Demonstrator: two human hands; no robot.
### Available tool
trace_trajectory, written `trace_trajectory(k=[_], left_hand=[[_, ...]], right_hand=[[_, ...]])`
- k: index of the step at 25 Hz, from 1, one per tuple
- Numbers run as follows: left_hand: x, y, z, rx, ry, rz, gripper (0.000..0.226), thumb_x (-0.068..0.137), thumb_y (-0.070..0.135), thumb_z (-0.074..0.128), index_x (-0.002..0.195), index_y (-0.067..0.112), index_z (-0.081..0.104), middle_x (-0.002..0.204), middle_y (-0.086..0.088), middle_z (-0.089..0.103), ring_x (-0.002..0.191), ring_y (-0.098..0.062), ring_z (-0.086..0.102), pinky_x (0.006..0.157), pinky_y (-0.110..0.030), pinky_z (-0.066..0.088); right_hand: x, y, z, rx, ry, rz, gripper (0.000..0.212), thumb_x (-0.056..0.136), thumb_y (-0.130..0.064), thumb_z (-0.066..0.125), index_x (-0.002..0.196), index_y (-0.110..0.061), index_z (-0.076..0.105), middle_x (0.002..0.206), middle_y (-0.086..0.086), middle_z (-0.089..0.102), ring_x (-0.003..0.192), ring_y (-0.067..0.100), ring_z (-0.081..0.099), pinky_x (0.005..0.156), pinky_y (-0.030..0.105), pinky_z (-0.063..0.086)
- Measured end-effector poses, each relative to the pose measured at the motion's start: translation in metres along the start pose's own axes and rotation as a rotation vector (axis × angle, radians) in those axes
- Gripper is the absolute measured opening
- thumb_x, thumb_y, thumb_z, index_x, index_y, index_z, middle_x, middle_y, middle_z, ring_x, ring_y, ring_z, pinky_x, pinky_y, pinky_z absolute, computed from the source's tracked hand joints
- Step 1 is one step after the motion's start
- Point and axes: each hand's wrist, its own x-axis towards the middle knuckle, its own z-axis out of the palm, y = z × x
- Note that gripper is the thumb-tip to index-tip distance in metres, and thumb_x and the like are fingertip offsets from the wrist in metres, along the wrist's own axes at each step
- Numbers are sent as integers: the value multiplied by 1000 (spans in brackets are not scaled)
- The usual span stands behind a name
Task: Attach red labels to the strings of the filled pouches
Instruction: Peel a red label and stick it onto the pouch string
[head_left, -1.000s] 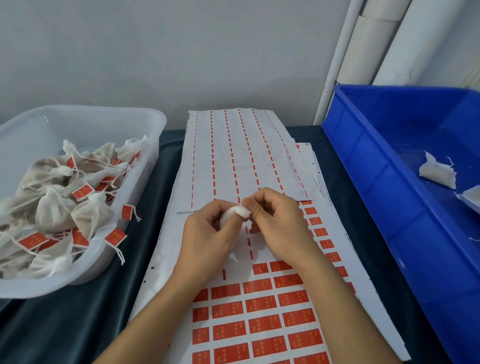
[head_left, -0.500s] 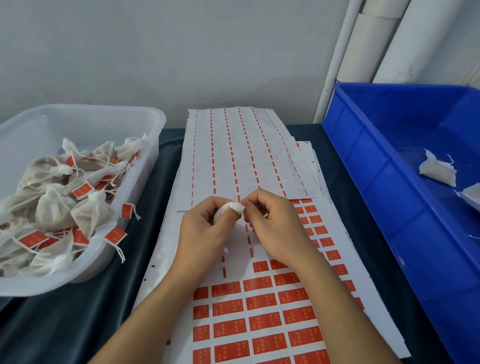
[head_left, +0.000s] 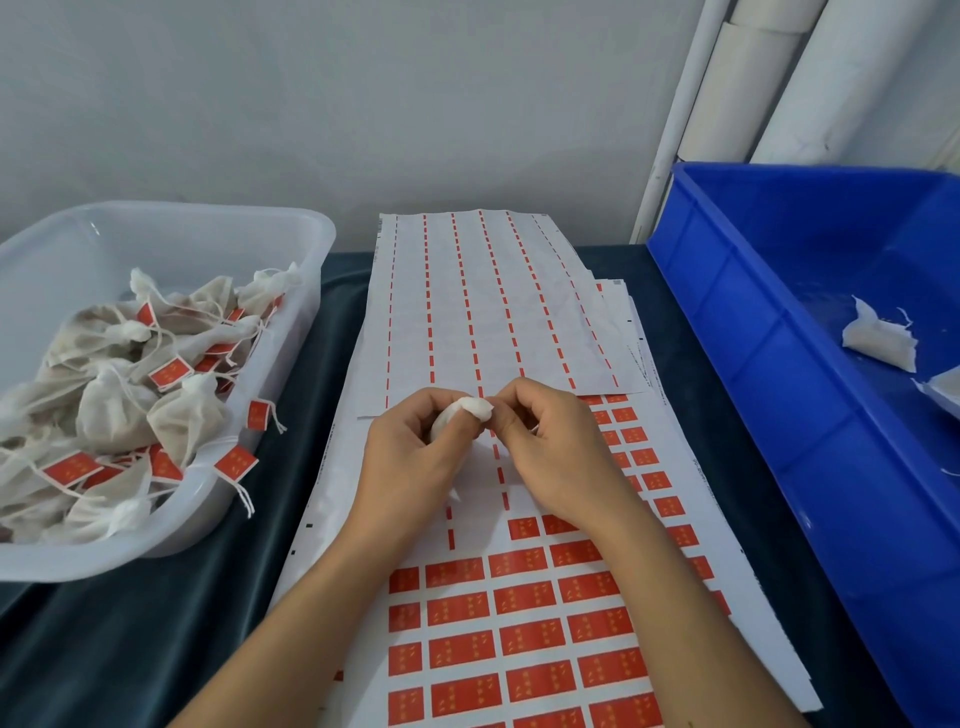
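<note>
Both hands, left hand (head_left: 410, 452) & right hand (head_left: 550, 447), still pinching pouch (head_left: 462, 413); barely moved.

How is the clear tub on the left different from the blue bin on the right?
The clear tub is see-through plastic with rounded corners; the blue bin is solid blue with ribbed, squarer walls. The clear tub holds a heap of pouches with red labels on their strings; the blue bin holds only a few white pouches with no red label showing. Both are open-topped and stand on the dark cloth beside the label sheets.
</note>
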Motion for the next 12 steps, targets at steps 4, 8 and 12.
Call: trace_trajectory(k=[4, 8, 12], left_hand=[[1, 0, 1, 10, -11, -14, 15, 101, 46, 64, 92, 42, 75, 88, 15, 75, 81, -8, 72, 60, -14, 55], [2, 0, 0, 22, -32, -36, 19, 103, 38, 61, 90, 31, 74, 85, 15, 75, 79, -4, 71, 63, -11, 52], [2, 0, 0, 62, -48, -31, 22, 102, 42, 60, 90, 27, 71, 80, 12, 71, 72, -6, 67, 59, -11, 50]], right_hand=[[0, 1, -3, 18, -40, 19, 20, 104, -44, 54, 93, -32, 65, 82, -15, 66, 86, -4, 61, 67, 14, 46], [-2, -2, -3, 21, -86, 28, 26, 109, -37, 47, 94, -29, 66, 83, -11, 66, 84, 2, 62, 69, 18, 49], [-2, -6, -10, 105, 76, -121, 21, 104, -41, 54, 109, -28, 70, 109, -18, 66, 104, 4, 62, 83, 17, 53]])
